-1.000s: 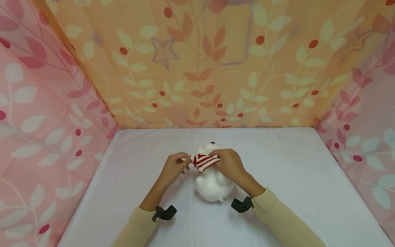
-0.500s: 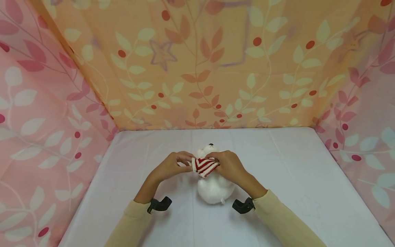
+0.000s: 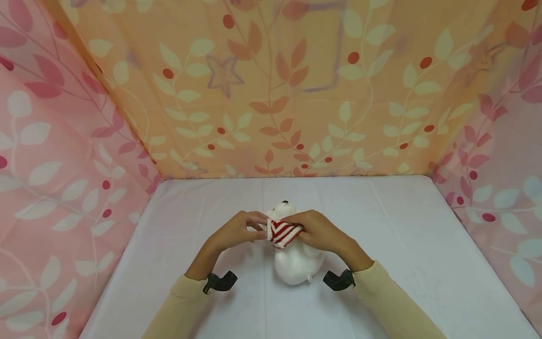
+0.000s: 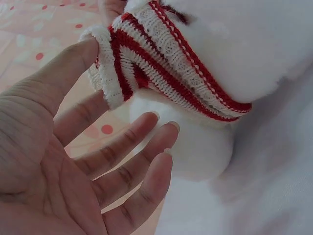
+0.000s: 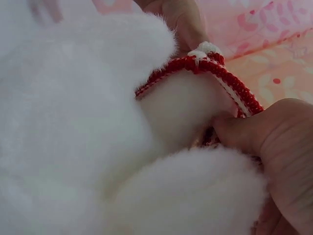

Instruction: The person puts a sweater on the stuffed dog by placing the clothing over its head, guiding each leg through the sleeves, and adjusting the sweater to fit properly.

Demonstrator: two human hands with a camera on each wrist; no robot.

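Note:
A white fluffy plush toy (image 3: 296, 268) with a black nose lies on the table, its head at the far end. A red-and-white striped knitted sweater (image 3: 282, 234) is partly on its upper body. My left hand (image 3: 237, 230) pinches the white ribbed cuff between thumb and index finger; in the left wrist view its other fingers (image 4: 132, 171) are spread, apart from the knit. My right hand (image 3: 319, 230) grips the sweater's other side. In the right wrist view, the right thumb (image 5: 239, 132) reaches inside the red-trimmed hem (image 5: 230, 78). The remaining right fingers are mostly hidden.
A white-covered table (image 3: 203, 197) carries the toy. Pink leaf-print cloth (image 3: 51, 188) hangs at the left and right, and an orange patterned cloth (image 3: 271, 117) stands behind. Black wrist mounts (image 3: 222, 281) stick out below both wrists.
The left hand has turned, its thumb now lower on the cuff. The sweater and toy have shifted slightly toward me, and the toy's head has tipped left. My right hand has moved slightly nearer.

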